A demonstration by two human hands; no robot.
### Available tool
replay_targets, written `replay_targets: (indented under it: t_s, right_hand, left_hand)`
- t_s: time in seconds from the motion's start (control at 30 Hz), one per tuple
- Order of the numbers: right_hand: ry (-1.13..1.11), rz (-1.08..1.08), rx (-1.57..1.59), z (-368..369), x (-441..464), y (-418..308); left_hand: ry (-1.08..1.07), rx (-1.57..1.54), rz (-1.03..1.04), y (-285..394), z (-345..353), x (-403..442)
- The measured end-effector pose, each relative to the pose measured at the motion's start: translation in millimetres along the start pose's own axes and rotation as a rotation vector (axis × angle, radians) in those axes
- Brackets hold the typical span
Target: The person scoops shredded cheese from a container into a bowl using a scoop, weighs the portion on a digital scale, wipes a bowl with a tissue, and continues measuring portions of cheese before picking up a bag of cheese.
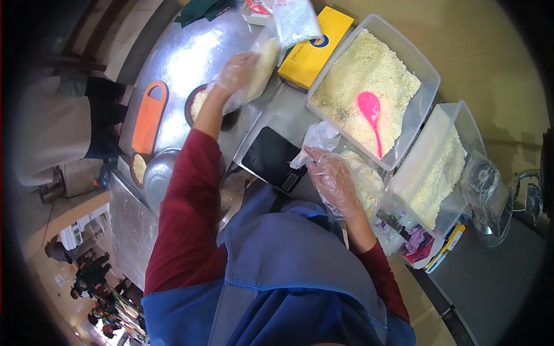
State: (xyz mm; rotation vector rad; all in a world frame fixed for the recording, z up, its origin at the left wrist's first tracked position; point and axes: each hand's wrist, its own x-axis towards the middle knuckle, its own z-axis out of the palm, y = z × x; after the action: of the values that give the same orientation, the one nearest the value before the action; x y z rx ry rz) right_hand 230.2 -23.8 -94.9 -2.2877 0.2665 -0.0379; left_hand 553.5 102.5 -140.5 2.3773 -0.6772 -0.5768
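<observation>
My left hand (235, 74), in a clear plastic glove, reaches to the far side of the metal table and closes on a clear bag (264, 66) of pale, cheese-like contents. Below that wrist is a dark bowl (199, 104) with white gratings, partly hidden by my forearm. My right hand (332, 180), also gloved, pinches a crumpled white sheet (320, 138), paper or plastic. The sheet overlaps the edge of a black kitchen scale (271, 154). Another clear bag (366, 181) with pale contents is beside my right hand.
A large clear tub (430, 69) of white gratings holds a pink spoon (369, 106). A second tub (473, 130) stands nearer me. There are a yellow box (311, 49), an orange cutting board (149, 118) and a metal pot (161, 179). Another person (57, 127) stands at left.
</observation>
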Motion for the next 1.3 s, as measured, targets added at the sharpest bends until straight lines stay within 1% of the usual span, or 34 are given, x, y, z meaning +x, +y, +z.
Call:
replay_targets:
  t_s: [0.07, 0.1, 0.13, 0.17, 0.2, 0.23, 0.27, 0.3, 0.33, 0.37, 0.4, 0.43, 0.5, 0.53, 0.63, 0.7, 0.77, 0.8, 0.87, 0.9, 0.97, 1.0, 1.03, 1.1, 1.13, 1.17, 1.2, 1.23, 1.27, 1.3]
  right_hand:
    - [0.016, 0.008, 0.015, -1.1, 1.8, 4.2]
    - [0.024, 0.011, 0.025, -1.2, 4.2, 5.8]
    - [0.029, 0.009, 0.028, -0.3, 6.8, 6.0]
    - [0.038, 0.016, 0.154, 1.1, 9.9, 5.4]
    - [0.044, 0.022, 0.278, 2.2, 12.8, 4.0]
    - [0.044, 0.015, 0.278, 2.8, 16.4, 1.2]
    - [0.003, 0.074, 0.492, 3.5, 20.7, -2.9]
    - [-0.04, 0.132, 0.706, 4.3, 24.7, -6.9]
    - [-0.039, 0.12, 0.707, 6.4, 29.2, -9.1]
    - [-0.085, 0.153, 0.993, 9.1, 34.6, -10.9]
    - [-0.137, 0.184, 1.278, 9.7, 39.9, -15.4]
    - [-0.143, 0.164, 1.279, 7.4, 43.2, -21.4]
    - [-0.508, 0.109, 1.955, -3.1, 46.4, -39.5]
    - [-0.521, 0.089, 1.952, -0.8, 42.9, -42.6]
    - [-0.599, -0.115, 2.023, 11.3, 21.2, -42.3]
    - [-0.583, -0.125, 1.984, -6.6, 2.7, -47.6]
    - [-0.481, -0.034, 1.898, -22.8, -16.9, -50.8]
    - [-0.481, -0.045, 1.896, -32.0, -25.1, -54.3]
    - [-0.263, -0.007, 1.725, -48.8, -40.1, -59.7]
    - [-0.26, -0.015, 1.724, -53.8, -47.3, -57.5]
    - [-0.171, -0.167, 1.54, -64.1, -61.9, -51.6]
    - [-0.085, -0.167, 1.457, -69.0, -72.5, -51.5]
    - [-0.08, -0.172, 1.454, -70.9, -79.8, -46.2]
    - [0.086, -0.126, 1.031, -74.4, -91.8, -39.0]
    - [0.096, -0.133, 1.028, -79.2, -98.5, -39.5]
    - [0.102, -0.072, 0.95, -90.0, -106.8, -47.2]
    - [0.109, -0.009, 0.871, -99.4, -115.2, -53.3]
    - [0.125, -0.012, 0.868, -105.7, -122.2, -57.9]
    - [0.121, -0.098, 0.992, -110.1, -129.3, -62.4]
    - [0.116, -0.189, 1.112, -113.1, -135.3, -63.8]
  left_hand:
    - [0.052, -0.215, -0.004, -17.4, -15.1, -9.4]
    - [0.052, -0.209, 0.002, -4.6, -21.6, -21.4]
    - [0.116, -0.156, 0.028, 7.3, -30.1, -39.5]
    - [0.181, -0.104, 0.053, 20.0, -39.0, -58.6]
    - [0.185, -0.102, 0.053, 28.0, -45.0, -73.8]
    - [0.181, -0.355, 0.078, 35.4, -50.4, -87.7]
    - [0.177, -0.608, 0.105, 43.0, -55.8, -101.7]
    - [0.185, -0.605, 0.11, 50.0, -63.6, -118.8]
    - [0.177, -0.714, 0.166, 55.4, -73.1, -137.0]
    - [0.17, -0.821, 0.225, 59.5, -79.5, -150.1]
    - [0.183, -0.812, 0.236, 63.4, -83.0, -158.4]
    - [0.199, -0.847, 0.228, 67.7, -86.0, -167.8]
    - [0.232, -0.916, 0.217, 77.8, -90.6, -186.4]
    - [0.246, -0.951, 0.213, 83.4, -91.7, -195.9]
    - [0.272, -1.062, 0.2, 102.3, -89.2, -222.0]
    - [0.284, -1.143, 0.192, 114.6, -83.3, -236.8]
    - [0.29, -1.227, 0.175, 126.2, -74.7, -251.5]
    - [0.289, -1.27, 0.166, 132.0, -70.0, -257.8]
    - [0.283, -1.355, 0.152, 144.0, -60.6, -268.0]
    - [0.28, -1.398, 0.142, 149.4, -55.5, -273.2]
    - [0.269, -1.487, 0.118, 159.9, -45.2, -282.8]
    - [0.266, -1.488, 0.124, 166.1, -38.7, -286.3]
    - [0.242, -1.561, 0.139, 173.6, -30.8, -288.7]
    - [0.19, -1.705, 0.171, 186.3, -18.2, -293.8]
    - [-0.079, -1.941, 0.131, 188.9, -13.0, -299.7]
    - [-0.092, -1.937, 0.137, 188.5, -3.3, -304.4]
    - [-0.164, -1.946, 0.194, 186.9, 9.7, -307.9]
    - [-0.238, -1.952, 0.252, 189.4, 19.5, -311.2]
    - [-0.271, -1.937, 0.143, 201.6, 21.6, -317.7]
    - [-0.29, -1.933, 0.148, 200.8, 27.4, -318.4]
